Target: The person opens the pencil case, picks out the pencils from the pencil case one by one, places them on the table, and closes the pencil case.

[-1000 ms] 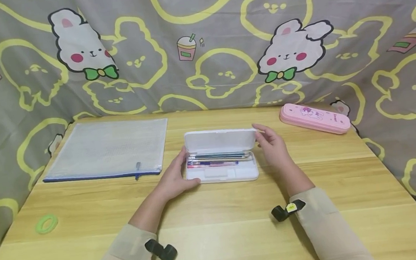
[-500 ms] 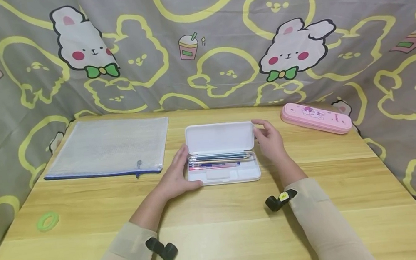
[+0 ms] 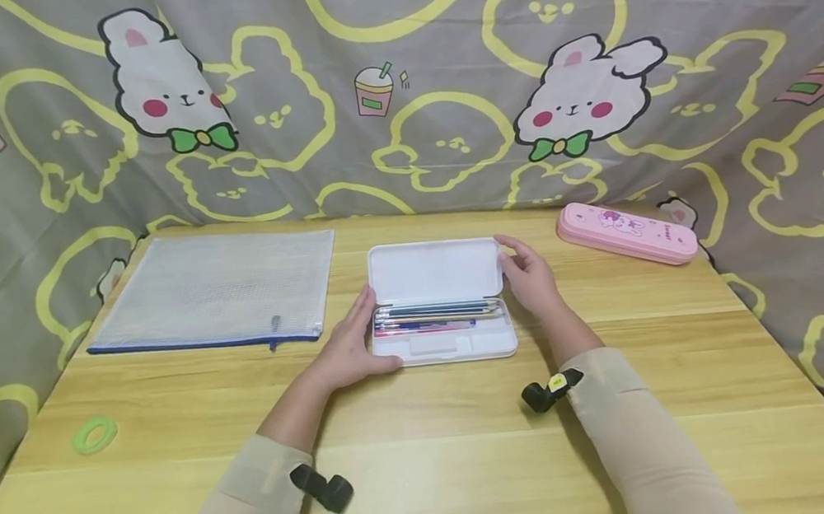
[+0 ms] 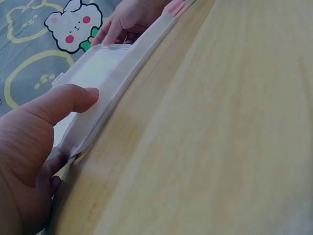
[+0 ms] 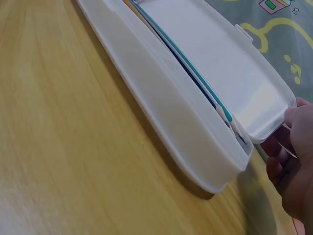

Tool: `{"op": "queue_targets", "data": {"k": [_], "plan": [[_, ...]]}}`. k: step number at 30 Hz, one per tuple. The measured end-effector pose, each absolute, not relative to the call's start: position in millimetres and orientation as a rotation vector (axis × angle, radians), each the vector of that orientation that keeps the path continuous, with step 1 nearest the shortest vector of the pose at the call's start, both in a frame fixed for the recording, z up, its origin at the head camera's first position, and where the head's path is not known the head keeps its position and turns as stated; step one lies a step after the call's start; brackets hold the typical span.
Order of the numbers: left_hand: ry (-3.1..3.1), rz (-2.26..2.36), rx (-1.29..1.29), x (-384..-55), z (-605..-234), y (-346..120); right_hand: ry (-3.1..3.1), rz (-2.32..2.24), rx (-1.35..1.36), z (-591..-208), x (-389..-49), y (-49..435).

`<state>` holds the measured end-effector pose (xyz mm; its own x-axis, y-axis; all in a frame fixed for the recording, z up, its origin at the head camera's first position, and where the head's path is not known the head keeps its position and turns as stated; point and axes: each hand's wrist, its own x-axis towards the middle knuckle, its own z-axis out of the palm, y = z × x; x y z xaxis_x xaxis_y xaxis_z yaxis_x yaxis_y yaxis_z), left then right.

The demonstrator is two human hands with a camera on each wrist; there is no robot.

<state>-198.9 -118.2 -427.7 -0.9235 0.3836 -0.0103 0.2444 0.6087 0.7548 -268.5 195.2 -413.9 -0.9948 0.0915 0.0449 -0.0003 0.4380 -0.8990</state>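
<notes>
Head | left hand (image 3: 349, 354) grips white case (image 3: 491, 343) | right hand (image 3: 532, 280) pinches its raised lid (image 3: 434, 271) (pencils (image 3: 435, 310) inside)

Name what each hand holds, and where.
The left hand holds the white pencil case by its left end; the right hand pinches the raised lid at its right edge.

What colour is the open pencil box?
The pencil box is white; the head view shows it best.
</notes>
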Motion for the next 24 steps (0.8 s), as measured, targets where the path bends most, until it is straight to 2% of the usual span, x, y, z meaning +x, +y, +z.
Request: {"op": "queue_targets", "data": {"k": [12, 24], "plan": [[2.649, 1.204, 0.494, -199, -428, -119, -2.625, 1.547, -0.085, -411, -264, 196], [2.644, 1.228, 0.499, -199, -429, -120, -2.661, 1.333, 0.177, -402, -232, 200]]}}
